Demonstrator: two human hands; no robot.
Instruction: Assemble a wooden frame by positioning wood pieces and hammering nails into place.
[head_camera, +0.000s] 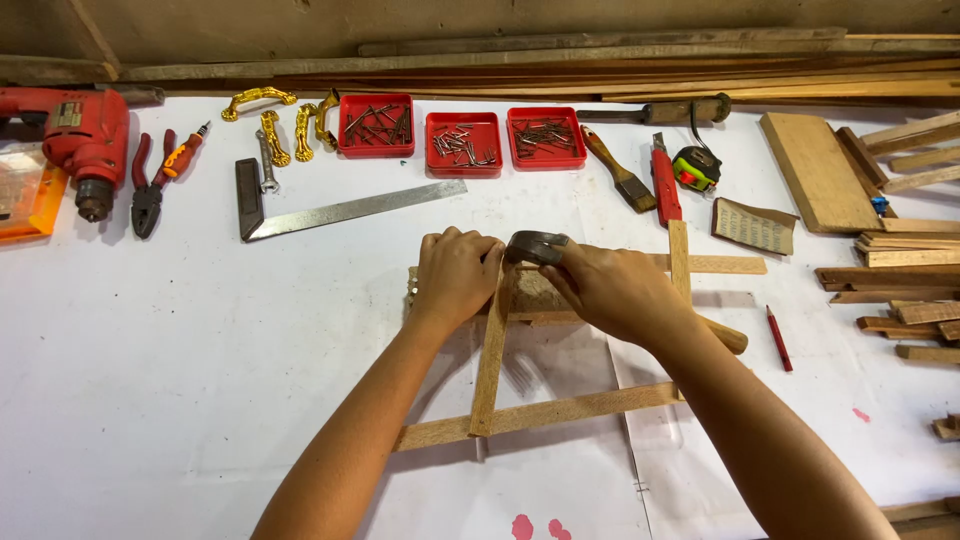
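**Hammer on slat frame, both hands at the top joint**

My left hand (455, 275) is clenched over the top corner of the frame (545, 412), fingers curled down onto the wood, pinning it to the worktop (180, 350). My right hand (610, 290) grips the hammer (537, 246) choked right up under its dark head; the handle runs back under my palm and its end pokes out lower right. Head sits just above the joint, touching or nearly, can't tell which.

Frame lies flat mid-worktop: thin wooden slats crossed into a lattice, one upright slat (490, 365) between my hands, a long one across the bottom, another upright at right.

Handling, my read: slats look light and stiff but thin, likely to split or skid on the white sheet if left unpinned. Best hold is flat pressure beside a joint, not mid-span. Hammer is head-heavy; the short grip suits small taps.

Nearby: three red trays (463, 142) of nails behind, steel square (340, 212), pencil (779, 338) to the right, drill (85, 135) far left, well apart.
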